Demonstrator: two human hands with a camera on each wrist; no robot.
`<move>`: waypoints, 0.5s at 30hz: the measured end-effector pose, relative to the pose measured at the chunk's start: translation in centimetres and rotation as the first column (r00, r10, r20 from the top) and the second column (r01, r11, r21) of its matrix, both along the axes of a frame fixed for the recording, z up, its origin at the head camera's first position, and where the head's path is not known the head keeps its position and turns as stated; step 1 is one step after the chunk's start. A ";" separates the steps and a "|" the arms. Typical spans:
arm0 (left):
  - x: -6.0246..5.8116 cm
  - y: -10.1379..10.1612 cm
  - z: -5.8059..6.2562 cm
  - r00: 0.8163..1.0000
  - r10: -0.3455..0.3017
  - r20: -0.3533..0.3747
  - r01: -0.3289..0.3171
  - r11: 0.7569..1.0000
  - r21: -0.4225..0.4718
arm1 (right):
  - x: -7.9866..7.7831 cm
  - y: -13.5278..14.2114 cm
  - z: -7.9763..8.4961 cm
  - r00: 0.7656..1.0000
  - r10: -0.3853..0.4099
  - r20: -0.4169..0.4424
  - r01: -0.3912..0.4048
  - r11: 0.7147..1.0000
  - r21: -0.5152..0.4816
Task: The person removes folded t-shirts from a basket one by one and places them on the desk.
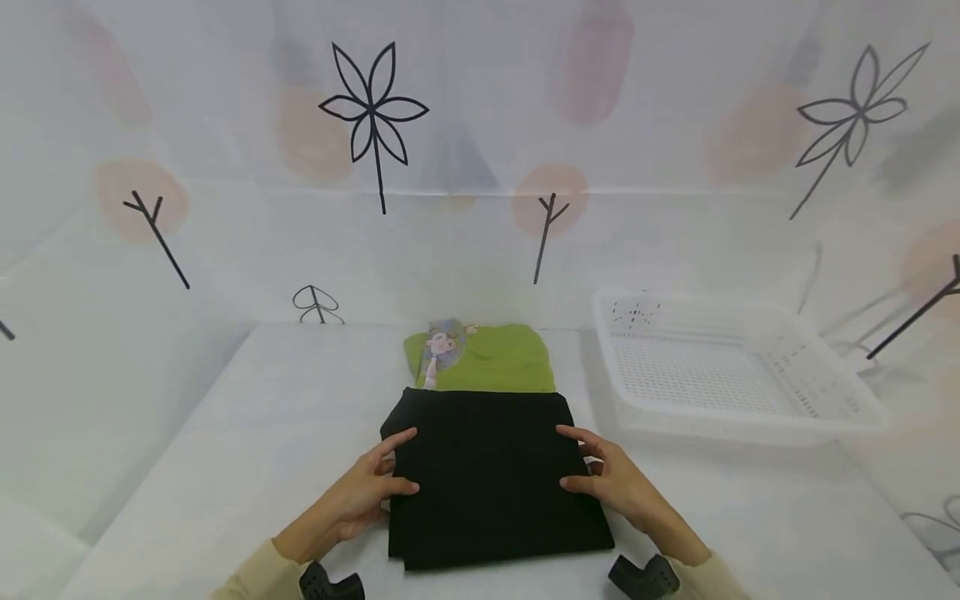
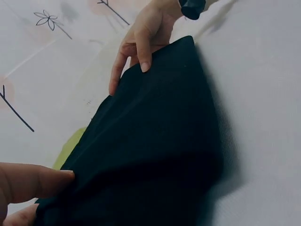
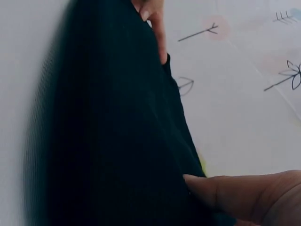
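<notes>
A folded black cloth point(image 1: 495, 475), squarish with layered edges, lies across the middle of the table in the head view; whether it is a garment I cannot tell. My left hand point(image 1: 362, 493) grips its left edge, thumb and forefinger on top and the other fingers partly hidden at the side. On the opposite edge my right hand point(image 1: 617, 483) holds the cloth in the same way. In the left wrist view the cloth point(image 2: 150, 127) slopes between both hands. Behind it sits a green folded garment point(image 1: 502, 358) with a cartoon print, its near part covered by the black cloth.
A white perforated plastic basket point(image 1: 750, 427) stands at the back right of the white table point(image 1: 247, 442). White fabric with plant drawings point(image 1: 465, 250) rises behind the table and along its sides.
</notes>
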State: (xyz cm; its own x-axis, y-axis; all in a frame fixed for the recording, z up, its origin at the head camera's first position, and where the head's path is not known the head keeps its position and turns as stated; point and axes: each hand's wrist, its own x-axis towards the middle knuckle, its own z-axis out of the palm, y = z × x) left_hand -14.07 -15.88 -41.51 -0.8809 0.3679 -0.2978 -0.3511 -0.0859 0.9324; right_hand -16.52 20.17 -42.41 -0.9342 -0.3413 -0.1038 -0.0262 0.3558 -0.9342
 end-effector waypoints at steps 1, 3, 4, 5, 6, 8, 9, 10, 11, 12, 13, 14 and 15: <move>0.0 -0.1 -0.1 1.000 -0.006 0.006 0.006 1.000 -0.003 | 0.0 0.2 -0.1 1.000 0.004 -0.005 -0.003 1.000 0.009; 0.0 -0.3 -0.2 1.000 -0.016 0.022 0.016 1.000 -0.001 | -0.1 0.5 -0.2 1.000 0.015 -0.026 -0.014 0.999 0.034; 0.0 -0.4 -0.3 0.999 -0.022 0.029 0.022 1.000 0.005 | -0.1 0.7 -0.3 0.999 0.014 -0.051 -0.010 0.998 0.064; 0.0 -0.6 -0.3 0.999 -0.029 0.034 0.029 1.000 0.003 | -0.1 0.9 -0.3 0.996 0.020 -0.090 -0.011 0.995 0.098; 0.0 -0.8 -0.4 0.999 -0.035 0.041 0.035 0.999 0.001 | 0.0 1.1 -0.3 0.991 0.025 -0.132 -0.006 0.990 0.138; 0.0 -1.3 -0.5 0.998 -0.047 0.037 0.048 0.998 -0.028 | 0.2 1.5 -0.2 0.971 0.043 -0.235 0.008 0.977 0.214; -0.1 -1.7 -0.5 0.998 -0.051 0.030 0.053 0.997 -0.051 | 0.3 1.8 0.0 0.955 0.050 -0.292 0.025 0.969 0.248; -0.2 -2.0 -0.4 0.999 -0.054 0.010 0.054 0.995 -0.084 | 0.5 2.0 0.3 0.937 0.053 -0.345 0.045 0.962 0.271; -0.2 -2.5 -0.4 0.998 -0.055 -0.025 0.051 0.989 -0.135 | 0.6 2.2 0.7 0.919 0.054 -0.390 0.063 0.958 0.281; -0.3 -2.9 -0.4 0.996 -0.051 -0.077 0.035 0.980 -0.194 | 0.7 2.5 1.1 0.902 0.048 -0.430 0.083 0.956 0.281; -0.5 -3.4 -0.3 0.989 -0.046 -0.142 0.007 0.964 -0.266 | 0.9 2.7 1.6 0.885 0.036 -0.465 0.104 0.957 0.272; -0.6 -3.9 -0.1 0.977 -0.040 -0.209 -0.035 0.938 -0.345 | 1.0 3.1 2.1 0.864 0.015 -0.503 0.135 0.956 0.260; -0.9 -4.4 0.1 0.957 -0.036 -0.287 -0.093 0.902 -0.423 | 1.0 3.6 2.6 0.838 -0.002 -0.546 0.164 0.955 0.248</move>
State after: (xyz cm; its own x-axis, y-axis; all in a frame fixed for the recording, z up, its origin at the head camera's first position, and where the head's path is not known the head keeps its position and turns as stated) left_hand -14.95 -20.30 -41.38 -0.9590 0.2351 -0.1584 -0.0723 0.3374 0.9386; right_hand -15.48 23.78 -39.80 -0.8928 -0.2929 0.3423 -0.4499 0.6179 -0.6448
